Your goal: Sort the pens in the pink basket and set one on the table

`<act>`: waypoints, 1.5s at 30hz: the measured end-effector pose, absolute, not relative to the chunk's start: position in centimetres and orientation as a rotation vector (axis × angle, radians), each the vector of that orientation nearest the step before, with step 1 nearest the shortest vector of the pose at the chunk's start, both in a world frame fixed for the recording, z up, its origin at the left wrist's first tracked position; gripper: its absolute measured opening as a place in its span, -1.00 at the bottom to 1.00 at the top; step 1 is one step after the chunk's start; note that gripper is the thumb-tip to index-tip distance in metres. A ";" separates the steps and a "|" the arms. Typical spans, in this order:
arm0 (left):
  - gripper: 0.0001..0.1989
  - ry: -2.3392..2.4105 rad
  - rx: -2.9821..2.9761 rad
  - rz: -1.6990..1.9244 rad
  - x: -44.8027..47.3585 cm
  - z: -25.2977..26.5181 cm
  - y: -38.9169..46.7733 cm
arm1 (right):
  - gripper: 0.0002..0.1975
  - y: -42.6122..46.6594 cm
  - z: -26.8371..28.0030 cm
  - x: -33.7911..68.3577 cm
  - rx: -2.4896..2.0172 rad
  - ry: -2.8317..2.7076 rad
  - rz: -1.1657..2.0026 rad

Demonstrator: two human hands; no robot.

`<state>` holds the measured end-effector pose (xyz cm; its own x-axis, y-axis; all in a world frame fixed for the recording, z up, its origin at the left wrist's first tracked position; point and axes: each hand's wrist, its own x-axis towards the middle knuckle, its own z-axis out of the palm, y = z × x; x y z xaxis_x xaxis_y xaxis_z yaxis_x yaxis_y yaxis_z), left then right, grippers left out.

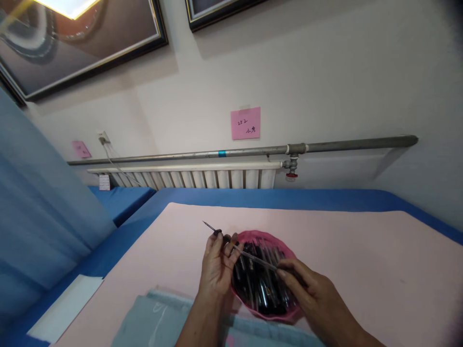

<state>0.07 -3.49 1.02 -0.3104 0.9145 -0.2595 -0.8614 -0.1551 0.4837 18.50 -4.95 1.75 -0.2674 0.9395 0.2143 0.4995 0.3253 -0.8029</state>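
Observation:
My left hand (218,262) pinches the front part of a pen (217,232), its thin dark tip pointing up and left. My right hand (307,289) grips the other end of the same pen, a clear barrel (255,258) running between both hands. Both hands hover over a pink bowl (269,236) filled with several black and clear pens (262,289). The bowl stands on a pale pink sheet (361,260) that covers the blue table.
A grey-blue cloth (152,320) lies near me at the table's front. A white paper (65,308) rests on the blue table edge (119,241) at left. Behind are a white radiator (188,178), a metal pipe (253,152), and a pink note (245,123) on the wall.

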 end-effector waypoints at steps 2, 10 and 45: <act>-0.85 0.653 0.102 1.769 0.1 1.0 -3.5 | -0.77 -4.9 1.7 18.5 -1.269 -1.887 0.802; -0.87 0.651 0.069 1.766 0.2 0.9 -3.4 | -0.76 -4.8 1.3 18.6 -1.276 -1.895 0.802; -0.81 0.690 0.131 1.789 0.2 0.8 -3.4 | -0.76 -5.0 1.2 18.4 -1.275 -1.794 0.854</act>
